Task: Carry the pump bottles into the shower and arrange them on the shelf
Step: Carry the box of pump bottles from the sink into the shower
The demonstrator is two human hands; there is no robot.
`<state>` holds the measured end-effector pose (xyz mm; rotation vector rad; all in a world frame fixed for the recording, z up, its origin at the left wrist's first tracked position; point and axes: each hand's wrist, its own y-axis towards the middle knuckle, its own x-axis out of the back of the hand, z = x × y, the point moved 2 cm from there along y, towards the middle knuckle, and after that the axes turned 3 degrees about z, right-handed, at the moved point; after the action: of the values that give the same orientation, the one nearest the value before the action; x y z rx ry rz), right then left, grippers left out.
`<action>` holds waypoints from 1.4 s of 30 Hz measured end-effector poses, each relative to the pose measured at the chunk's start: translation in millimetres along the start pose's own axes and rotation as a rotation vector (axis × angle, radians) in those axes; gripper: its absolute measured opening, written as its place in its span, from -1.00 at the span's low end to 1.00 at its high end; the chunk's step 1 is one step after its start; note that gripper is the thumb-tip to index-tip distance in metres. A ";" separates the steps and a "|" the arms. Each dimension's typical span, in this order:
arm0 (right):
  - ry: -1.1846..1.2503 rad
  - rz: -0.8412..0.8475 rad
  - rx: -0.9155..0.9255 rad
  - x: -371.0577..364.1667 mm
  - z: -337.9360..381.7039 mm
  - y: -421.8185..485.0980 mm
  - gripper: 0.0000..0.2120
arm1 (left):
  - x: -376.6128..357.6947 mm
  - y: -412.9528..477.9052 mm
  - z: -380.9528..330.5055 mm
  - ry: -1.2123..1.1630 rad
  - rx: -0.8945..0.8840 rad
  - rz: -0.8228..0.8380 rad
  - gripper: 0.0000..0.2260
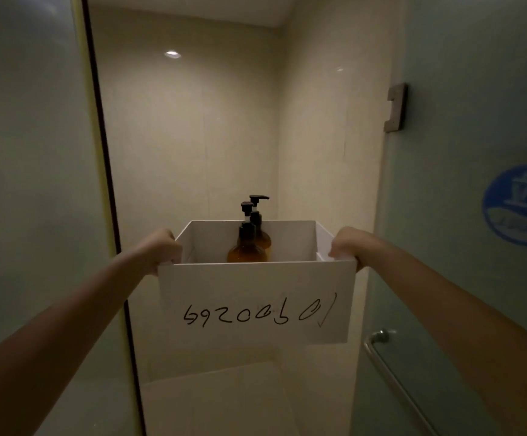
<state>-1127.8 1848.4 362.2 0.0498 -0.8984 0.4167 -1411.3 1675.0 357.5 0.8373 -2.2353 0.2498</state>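
A white open box (255,297) with handwritten digits on its front is held out at chest height in the shower doorway. Two amber pump bottles with black pumps stand upright inside it: the nearer bottle (247,248) and, just behind it to the right, the farther bottle (260,226). My left hand (161,248) grips the box's left rim. My right hand (348,247) grips its right rim. No shelf shows in this view.
Frosted glass panel (29,184) with a dark frame edge stands on the left. The open glass door (476,184) on the right carries a metal hinge (396,107), a blue round sticker (520,204) and a steel handle bar (391,369). Beige tiled walls and floor lie ahead.
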 end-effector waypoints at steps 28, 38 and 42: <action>0.084 0.042 -0.004 -26.6 80.4 363.2 -0.69 | -45.3 370.5 3.8 0.054 -0.004 -0.032 -0.81; 0.059 0.093 0.029 -46.4 123.3 477.4 -0.65 | -40.4 472.9 12.6 0.092 0.049 -0.062 -0.82; 0.026 0.127 0.116 -53.9 155.7 531.5 -0.68 | -31.1 514.3 20.7 0.102 0.096 -0.113 -0.82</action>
<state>-1471.8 2285.6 349.2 0.0936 -0.8534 0.5862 -1733.2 2077.9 355.6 0.9765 -2.0870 0.3410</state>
